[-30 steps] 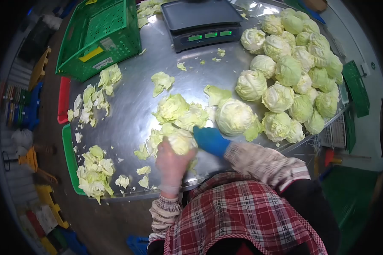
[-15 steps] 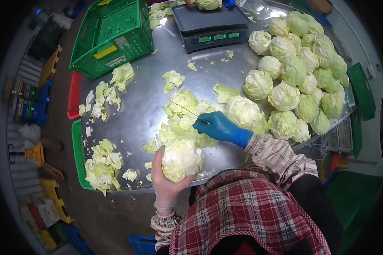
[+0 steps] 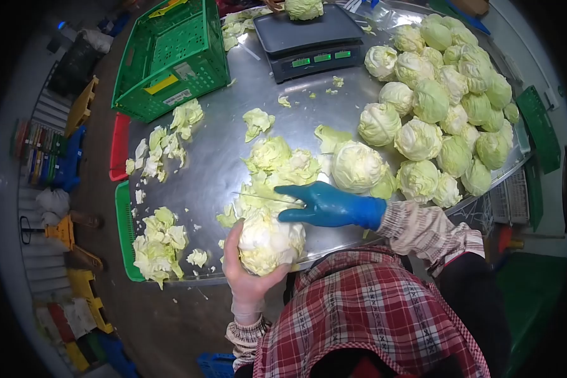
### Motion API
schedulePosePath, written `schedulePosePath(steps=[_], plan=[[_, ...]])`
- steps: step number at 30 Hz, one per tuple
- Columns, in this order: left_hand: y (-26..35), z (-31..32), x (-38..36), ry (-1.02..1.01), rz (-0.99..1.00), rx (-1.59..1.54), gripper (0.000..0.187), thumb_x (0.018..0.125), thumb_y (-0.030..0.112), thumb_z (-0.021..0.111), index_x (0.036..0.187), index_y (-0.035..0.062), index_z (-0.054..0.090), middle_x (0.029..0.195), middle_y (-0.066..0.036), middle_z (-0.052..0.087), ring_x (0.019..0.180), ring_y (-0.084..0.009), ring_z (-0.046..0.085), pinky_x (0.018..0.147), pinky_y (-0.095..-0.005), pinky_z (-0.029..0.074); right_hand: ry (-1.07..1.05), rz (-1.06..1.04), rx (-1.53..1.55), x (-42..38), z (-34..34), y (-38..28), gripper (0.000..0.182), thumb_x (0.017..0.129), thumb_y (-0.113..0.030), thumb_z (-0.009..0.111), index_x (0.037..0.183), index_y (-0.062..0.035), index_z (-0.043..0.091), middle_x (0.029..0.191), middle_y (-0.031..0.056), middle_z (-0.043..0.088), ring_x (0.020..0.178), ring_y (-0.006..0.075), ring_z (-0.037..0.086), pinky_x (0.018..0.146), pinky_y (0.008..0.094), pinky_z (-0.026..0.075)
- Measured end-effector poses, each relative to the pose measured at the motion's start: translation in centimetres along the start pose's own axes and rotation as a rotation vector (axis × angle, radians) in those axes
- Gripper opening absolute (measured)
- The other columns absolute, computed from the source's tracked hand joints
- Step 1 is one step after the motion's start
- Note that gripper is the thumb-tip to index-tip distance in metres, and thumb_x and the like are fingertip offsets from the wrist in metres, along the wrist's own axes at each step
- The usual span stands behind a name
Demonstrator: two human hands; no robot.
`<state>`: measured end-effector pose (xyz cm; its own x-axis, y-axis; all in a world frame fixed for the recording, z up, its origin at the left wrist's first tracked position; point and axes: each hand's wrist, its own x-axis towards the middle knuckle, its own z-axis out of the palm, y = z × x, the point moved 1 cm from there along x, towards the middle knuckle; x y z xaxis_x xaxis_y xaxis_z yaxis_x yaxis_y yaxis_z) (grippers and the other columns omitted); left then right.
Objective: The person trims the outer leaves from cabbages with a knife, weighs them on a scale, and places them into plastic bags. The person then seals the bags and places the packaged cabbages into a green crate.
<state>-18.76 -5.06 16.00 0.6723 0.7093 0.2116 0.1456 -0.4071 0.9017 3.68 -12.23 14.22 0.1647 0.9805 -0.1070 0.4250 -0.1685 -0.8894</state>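
Observation:
My left hand (image 3: 244, 277), in a thin clear glove, cups a pale cabbage head (image 3: 268, 240) from below at the near edge of the steel table (image 3: 201, 170). My right hand (image 3: 324, 205), in a blue glove, grips a thin knife (image 3: 261, 197) whose blade points left, lying just above the held cabbage. Loose trimmed leaves (image 3: 277, 164) are heaped right behind the knife. A whole cabbage (image 3: 357, 166) sits just beyond my right hand.
Several cabbage heads (image 3: 447, 94) are piled at the table's right. A scale (image 3: 309, 38) with a cabbage on it stands at the back, a green crate (image 3: 173, 57) at back left. Leaf scraps (image 3: 157, 242) litter the left edge.
The cabbage came off the leaf pile into my left hand at the table's near edge. My right hand drew the knife out and swung it level over the cabbage.

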Motion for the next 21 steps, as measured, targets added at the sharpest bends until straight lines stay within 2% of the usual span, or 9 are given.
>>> schedulePosePath(steps=[3,4,6,9,12,15,17,19,21], plan=[[-0.3,0.3,0.0,0.102,-0.165,-0.233,0.082,0.060,0.023,0.077,0.128,-0.0060,0.039,0.122,-0.019,0.051,0.109,-0.0312,0.054,0.094,-0.0397,0.043,0.186,0.182,0.064,2.3,-0.5,1.3,0.068,0.084,-0.053,0.055,0.119,0.0048,0.053,0.097,0.0254,0.064,0.092,0.0352,0.063,0.081,0.0403,0.048],[-1.6,0.7,0.1,0.234,-0.265,-0.616,0.077,0.068,0.028,0.071,0.129,-0.0051,0.038,0.125,-0.019,0.049,0.113,-0.0308,0.051,0.097,-0.0403,0.041,0.043,0.312,0.089,2.0,-1.4,-0.6,0.069,0.083,-0.053,0.058,0.123,0.0024,0.051,0.098,0.0238,0.064,0.081,0.0294,0.065,0.073,0.0366,0.051],[-1.9,1.5,0.4,0.374,-0.361,-1.121,0.065,0.086,0.041,0.051,0.134,-0.0007,0.035,0.134,-0.016,0.043,0.124,-0.0292,0.042,0.104,-0.0421,0.035,-0.054,0.233,0.332,0.6,0.2,-3.0,0.068,0.081,-0.046,0.064,0.129,-0.0020,0.046,0.091,0.0165,0.066,0.066,0.0170,0.061,0.061,0.0310,0.050],[-1.0,2.3,2.3,0.466,-0.372,-1.339,0.068,0.086,0.047,0.052,0.135,0.0021,0.034,0.136,-0.012,0.041,0.126,-0.0280,0.039,0.106,-0.0421,0.033,0.014,0.067,0.488,0.1,2.7,-4.4,0.065,0.080,-0.033,0.069,0.132,-0.0027,0.043,0.092,0.0131,0.066,0.072,0.0146,0.062,0.067,0.0272,0.050],[0.1,2.1,3.2,0.508,-0.345,-1.314,0.066,0.087,0.048,0.051,0.134,0.0037,0.036,0.134,-0.011,0.043,0.123,-0.0274,0.042,0.101,-0.0408,0.037,0.126,0.039,0.565,0.2,4.3,-2.6,0.064,0.079,-0.033,0.070,0.130,-0.0026,0.045,0.092,0.0129,0.067,0.077,0.0152,0.064,0.072,0.0279,0.050],[0.0,2.3,3.5,0.562,-0.365,-1.226,0.066,0.085,0.051,0.053,0.135,0.0111,0.037,0.132,-0.010,0.045,0.121,-0.0286,0.043,0.095,-0.0485,0.041,0.307,-0.021,0.340,0.3,4.3,-4.6,0.058,0.078,-0.033,0.071,0.124,-0.0029,0.052,0.089,0.0126,0.067,0.079,0.0160,0.065,0.073,0.0293,0.050],[0.2,2.6,3.6,0.570,-0.258,-0.981,0.066,0.086,0.051,0.052,0.136,0.0102,0.036,0.134,-0.011,0.043,0.122,-0.0292,0.043,0.096,-0.0496,0.040,0.398,-0.117,-0.010,1.2,4.6,-6.1,0.055,0.077,-0.030,0.073,0.119,-0.0007,0.056,0.088,0.0082,0.066,0.077,0.0096,0.060,0.068,0.0250,0.048],[0.6,1.5,4.1,0.527,-0.233,-1.017,0.065,0.085,0.052,0.052,0.136,0.0135,0.036,0.137,-0.012,0.039,0.124,-0.0302,0.040,0.096,-0.0499,0.040,0.512,-0.286,0.072,2.0,4.3,-4.9,0.041,0.078,-0.027,0.072,0.107,0.0005,0.062,0.080,0.0076,0.067,0.070,0.0093,0.060,0.061,0.0251,0.048],[0.7,0.1,4.3,0.635,-0.349,-1.261,0.063,0.086,0.052,0.050,0.135,0.0155,0.037,0.138,-0.010,0.037,0.124,-0.0308,0.040,0.095,-0.0515,0.040,0.398,-0.136,0.433,1.3,3.1,-3.2,0.029,0.080,-0.024,0.070,0.092,0.0015,0.064,0.072,0.0067,0.066,0.065,0.0091,0.059,0.057,0.0250,0.047]])
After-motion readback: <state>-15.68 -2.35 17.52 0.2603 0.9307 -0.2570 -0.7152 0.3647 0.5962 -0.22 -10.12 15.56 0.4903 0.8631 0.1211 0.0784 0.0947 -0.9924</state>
